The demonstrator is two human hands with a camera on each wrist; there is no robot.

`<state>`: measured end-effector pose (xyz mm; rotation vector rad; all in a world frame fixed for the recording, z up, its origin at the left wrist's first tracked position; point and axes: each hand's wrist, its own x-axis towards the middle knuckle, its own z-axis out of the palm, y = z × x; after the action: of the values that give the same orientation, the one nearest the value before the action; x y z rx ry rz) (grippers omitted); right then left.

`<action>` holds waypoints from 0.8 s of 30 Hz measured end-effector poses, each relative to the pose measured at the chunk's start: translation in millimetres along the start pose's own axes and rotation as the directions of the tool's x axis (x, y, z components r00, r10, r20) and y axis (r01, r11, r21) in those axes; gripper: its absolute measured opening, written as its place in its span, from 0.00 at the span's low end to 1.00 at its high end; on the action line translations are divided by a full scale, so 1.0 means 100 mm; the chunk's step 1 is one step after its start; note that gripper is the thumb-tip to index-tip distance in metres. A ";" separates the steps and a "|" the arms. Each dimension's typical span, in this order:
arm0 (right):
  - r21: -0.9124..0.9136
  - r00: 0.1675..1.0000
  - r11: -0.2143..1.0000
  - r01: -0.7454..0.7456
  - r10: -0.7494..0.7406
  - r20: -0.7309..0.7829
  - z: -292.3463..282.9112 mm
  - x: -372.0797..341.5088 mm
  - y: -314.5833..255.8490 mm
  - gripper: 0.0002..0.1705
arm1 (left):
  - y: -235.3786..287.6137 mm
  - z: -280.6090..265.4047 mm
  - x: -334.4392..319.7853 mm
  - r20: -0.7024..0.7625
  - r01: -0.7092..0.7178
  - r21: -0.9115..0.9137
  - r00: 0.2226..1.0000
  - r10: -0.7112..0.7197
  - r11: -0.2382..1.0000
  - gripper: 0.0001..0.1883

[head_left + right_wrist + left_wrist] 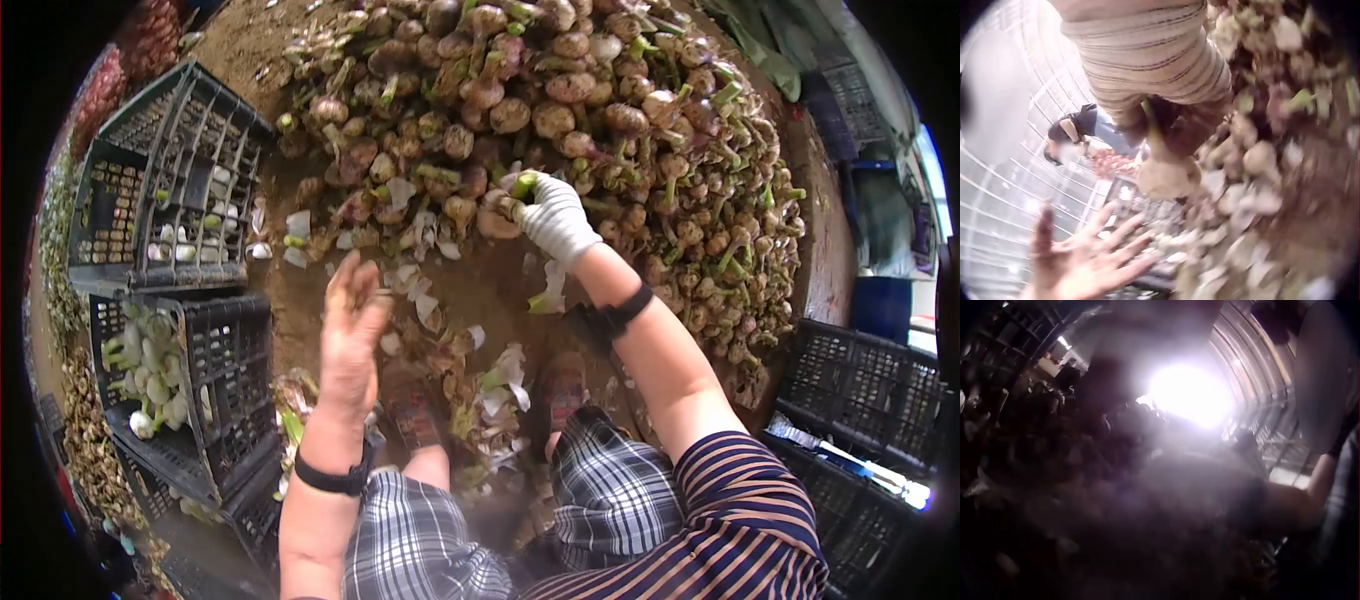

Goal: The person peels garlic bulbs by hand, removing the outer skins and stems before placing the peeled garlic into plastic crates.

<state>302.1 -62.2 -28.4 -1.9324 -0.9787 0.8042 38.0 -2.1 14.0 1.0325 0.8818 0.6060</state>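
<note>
The right hand [556, 217], wrapped in a white striped covering, pinches a garlic bulb [498, 216] with a green cut stem at the edge of the garlic heap [560, 90]. In the right wrist view the wrapped hand [1154, 75] grips the pale bulb [1169, 178], its green stem between the fingers. The bare left hand [352, 325] is raised over the ground, left of the bulb and apart from it, holding nothing; the right wrist view shows this hand [1088, 262] with fingers spread. The left wrist view is dark and blurred.
Black crates [235, 375] stand at the left, some holding white trimmed bulbs [150, 365]. More crates [860, 395] are at the right. Peeled skins [505, 375] litter the ground around the person's feet [412, 408]. Another person [1075, 131] bends in the background near red sacks.
</note>
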 end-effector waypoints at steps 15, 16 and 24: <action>0.021 0.782 0.783 0.621 -0.621 0.050 0.71 -0.72 -0.79 0.31 | -0.11 0.38 -0.20 0.157 -0.190 0.119 0.973 0.171 0.974 0.30; -0.318 0.739 0.700 0.639 -0.673 0.005 0.65 -0.77 -0.71 0.32 | -0.10 0.38 -0.24 0.136 -0.120 0.012 0.984 0.117 0.993 0.30; -0.347 0.619 0.519 0.781 -0.718 0.319 0.25 -0.73 -0.58 0.18 | -0.05 0.37 -0.20 0.138 0.031 -0.009 0.990 -0.029 0.999 0.28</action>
<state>226.6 -93.4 22.6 -1.5273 -2.0570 0.1713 58.9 -36.5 24.8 1.0368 0.7702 0.5070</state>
